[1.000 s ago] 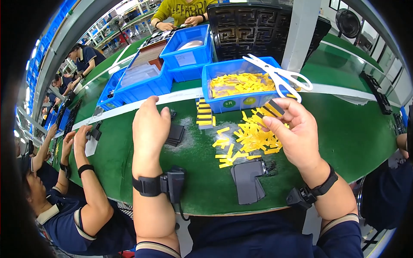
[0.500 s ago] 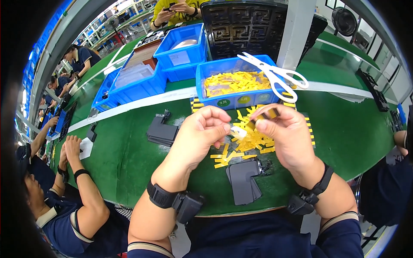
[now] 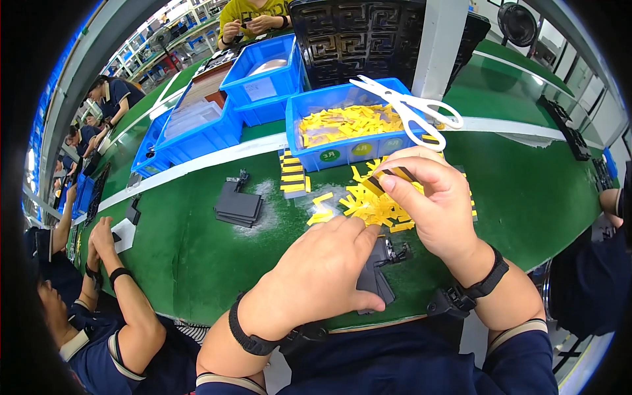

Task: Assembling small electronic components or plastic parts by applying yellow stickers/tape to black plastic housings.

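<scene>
A short black-and-yellow striped strip [image 3: 374, 185] is pinched between the thumb and fingers of my right hand [image 3: 431, 197], above a loose heap of small yellow strips [image 3: 378, 207]. My left hand [image 3: 322, 266] reaches palm down over a small stack of dark grey flat L-shaped parts [image 3: 376, 280], its thumb spread from its fingers. Its fingertips lie at the near edge of the yellow heap and partly cover the stack. Whether they touch a part cannot be seen. A second stack of dark grey parts [image 3: 238, 203] rests on the green table to the left.
Behind the heap stands a blue bin [image 3: 349, 153] of yellow strips, with white scissors [image 3: 411, 105] across its right side. More blue bins [image 3: 204, 135] stand further left. A striped block [image 3: 293, 174] sits beside the heap. A co-worker's hands [image 3: 102, 237] are at left.
My left hand has moved down from beside the right hand to the near stack, its pinch opened. The right hand still holds the striped strip. The view has shifted slightly.
</scene>
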A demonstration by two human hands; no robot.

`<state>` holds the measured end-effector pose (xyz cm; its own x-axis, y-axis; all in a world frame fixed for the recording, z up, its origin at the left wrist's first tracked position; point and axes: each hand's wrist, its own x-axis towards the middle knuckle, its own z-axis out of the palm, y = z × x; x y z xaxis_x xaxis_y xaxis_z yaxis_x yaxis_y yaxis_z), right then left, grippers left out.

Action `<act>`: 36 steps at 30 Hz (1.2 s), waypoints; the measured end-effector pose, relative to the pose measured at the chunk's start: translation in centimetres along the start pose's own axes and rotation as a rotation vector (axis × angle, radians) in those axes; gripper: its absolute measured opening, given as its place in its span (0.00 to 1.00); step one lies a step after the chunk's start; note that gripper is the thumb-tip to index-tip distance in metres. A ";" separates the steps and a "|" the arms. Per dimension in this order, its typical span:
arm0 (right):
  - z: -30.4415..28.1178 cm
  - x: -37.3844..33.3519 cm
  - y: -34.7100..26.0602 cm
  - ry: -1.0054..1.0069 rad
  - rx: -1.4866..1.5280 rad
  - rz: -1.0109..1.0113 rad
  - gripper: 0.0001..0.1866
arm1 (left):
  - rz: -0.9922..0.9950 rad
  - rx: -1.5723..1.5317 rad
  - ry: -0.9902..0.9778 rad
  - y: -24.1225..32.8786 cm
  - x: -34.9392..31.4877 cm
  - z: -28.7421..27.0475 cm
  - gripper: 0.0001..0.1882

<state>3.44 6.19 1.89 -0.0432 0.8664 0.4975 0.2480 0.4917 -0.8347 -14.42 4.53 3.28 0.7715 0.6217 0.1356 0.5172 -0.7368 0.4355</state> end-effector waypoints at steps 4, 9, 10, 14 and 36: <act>0.2 -0.2 -0.2 0.027 0.043 -0.007 0.06 | 0.008 -0.084 0.097 -0.9 0.3 0.2 0.23; 0.3 -0.6 0.3 0.042 -0.050 -0.053 0.07 | -0.320 -0.966 0.270 -1.6 0.7 1.0 0.07; 0.2 -0.6 0.1 0.042 -0.051 -0.054 0.07 | -0.311 -0.965 0.288 -1.7 0.8 1.0 0.07; 0.0 -0.5 -0.5 0.012 -0.115 -0.047 0.08 | -0.326 -0.930 0.293 -1.7 0.9 1.0 0.08; 0.0 0.0 0.0 0.034 -0.295 -0.239 0.08 | -0.282 -0.846 0.492 -1.3 1.0 1.5 0.10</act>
<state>3.42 6.19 1.91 -0.1027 0.7244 0.6817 0.5031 0.6290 -0.5926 -13.75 5.70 1.51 0.3251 0.9246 0.1983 0.0784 -0.2353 0.9688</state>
